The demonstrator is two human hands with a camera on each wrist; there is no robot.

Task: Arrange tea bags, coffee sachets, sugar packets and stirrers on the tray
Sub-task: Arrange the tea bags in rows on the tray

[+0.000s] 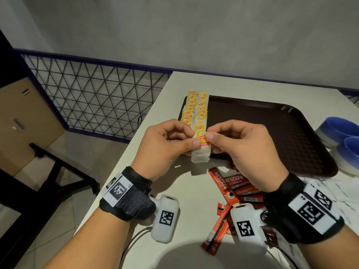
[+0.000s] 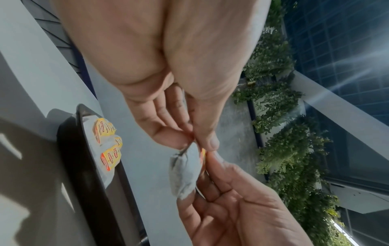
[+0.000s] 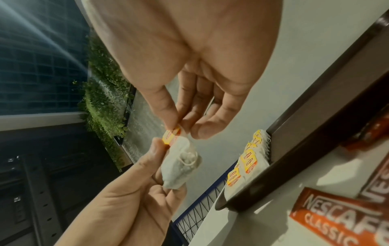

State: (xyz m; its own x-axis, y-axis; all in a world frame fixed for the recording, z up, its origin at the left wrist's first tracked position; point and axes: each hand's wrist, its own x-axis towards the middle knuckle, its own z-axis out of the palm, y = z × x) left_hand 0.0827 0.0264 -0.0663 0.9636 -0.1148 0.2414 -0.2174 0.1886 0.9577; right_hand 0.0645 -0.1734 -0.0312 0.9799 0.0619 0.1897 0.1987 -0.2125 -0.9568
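Railing (image 1: 93,98) of dark wire mesh runs along the left, beyond the tabletop (image 1: 174,183) edge, with a cardboard box (image 1: 25,121) on the floor below it. Next comes the left hand (image 1: 165,144), raised above the tabletop, its thumb and fingers pinching the one tea bag (image 1: 201,152) held between both hands. The right hand (image 1: 244,150) meets it there, thumb and forefinger nipping the yellow Lipton tag (image 3: 171,135) at the top of the bag. In the right wrist view the string lies bunched against the bag's white pouch, so the two-handed hold looks meant to tidy tag and string before the bag is laid down.

Behind the hands, two rows of tea bags (image 1: 195,107) lie overlapping along the left edge of the dark brown tray (image 1: 272,133), tags up; the held bag hangs just over the near end of those rows, likely its place. The rest of the tray is bare.

Near the right wrist, Nescafe Classic coffee sachets (image 1: 231,185) lie scattered on the tabletop, off the tray and still to be arranged. At far right stand blue and white bowls (image 1: 338,133), beside the tray, with white paper packets (image 1: 342,193) near them; their print is too small to read. No stirrers are visible. Nothing blocks the path to the tray.
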